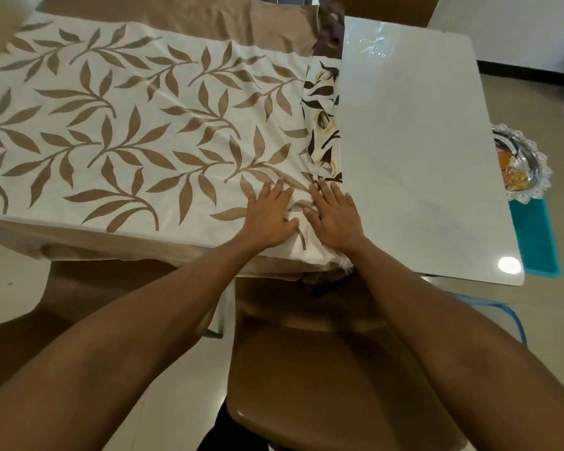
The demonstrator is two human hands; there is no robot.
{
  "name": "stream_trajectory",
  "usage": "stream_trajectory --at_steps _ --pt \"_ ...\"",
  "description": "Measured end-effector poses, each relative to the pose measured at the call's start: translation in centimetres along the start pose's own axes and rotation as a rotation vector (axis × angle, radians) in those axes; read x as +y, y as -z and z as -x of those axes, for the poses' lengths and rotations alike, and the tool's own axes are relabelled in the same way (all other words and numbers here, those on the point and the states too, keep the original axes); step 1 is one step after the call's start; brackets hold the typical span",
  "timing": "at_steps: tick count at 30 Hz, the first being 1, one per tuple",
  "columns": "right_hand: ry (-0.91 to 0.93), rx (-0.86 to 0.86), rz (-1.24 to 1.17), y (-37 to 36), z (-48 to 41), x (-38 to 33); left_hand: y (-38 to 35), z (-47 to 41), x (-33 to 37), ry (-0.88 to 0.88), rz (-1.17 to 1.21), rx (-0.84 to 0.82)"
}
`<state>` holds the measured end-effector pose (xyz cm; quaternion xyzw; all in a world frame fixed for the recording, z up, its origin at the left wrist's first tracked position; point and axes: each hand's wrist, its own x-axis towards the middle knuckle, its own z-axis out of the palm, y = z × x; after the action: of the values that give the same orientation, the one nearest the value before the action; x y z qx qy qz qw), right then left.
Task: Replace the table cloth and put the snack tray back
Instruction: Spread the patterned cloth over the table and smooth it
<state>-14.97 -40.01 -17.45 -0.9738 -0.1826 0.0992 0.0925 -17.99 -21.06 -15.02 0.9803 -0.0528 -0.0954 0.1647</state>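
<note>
Hands flat on table cloth

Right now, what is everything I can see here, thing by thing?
Leaf-print cloth: one, cream with tan leaves, spread over the table's left part.
Darker patterned cloth: one, cream and dark brown, bunched along the leaf cloth's right edge.
Table: one, glossy white, right part bare.
Snack tray: one, silver with lace rim, beyond the table's right edge.
Teal stool: one, under the tray.
Chair: one, brown, nearest the camera.
Left hand, right hand: flat on the cloth edge.
</note>
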Motion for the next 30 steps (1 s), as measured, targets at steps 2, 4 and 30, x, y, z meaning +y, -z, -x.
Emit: stream_trajectory --at_steps 2,4,30 --pt "-0.027 0.075 -0.033 -0.7 1.1 0.8 -0.8 -0.5 0.9 0.018 -0.003 -0.066" --pt "-0.016 0.127 -0.057 -1.1 1.9 2.0 -1.9 -0.5 2.2 0.048 -0.038 -0.104" --pt "0.049 0.263 -0.786 0.9 3.5 8.1 0.2 -4.0 13.8 0.854 1.062 0.263"
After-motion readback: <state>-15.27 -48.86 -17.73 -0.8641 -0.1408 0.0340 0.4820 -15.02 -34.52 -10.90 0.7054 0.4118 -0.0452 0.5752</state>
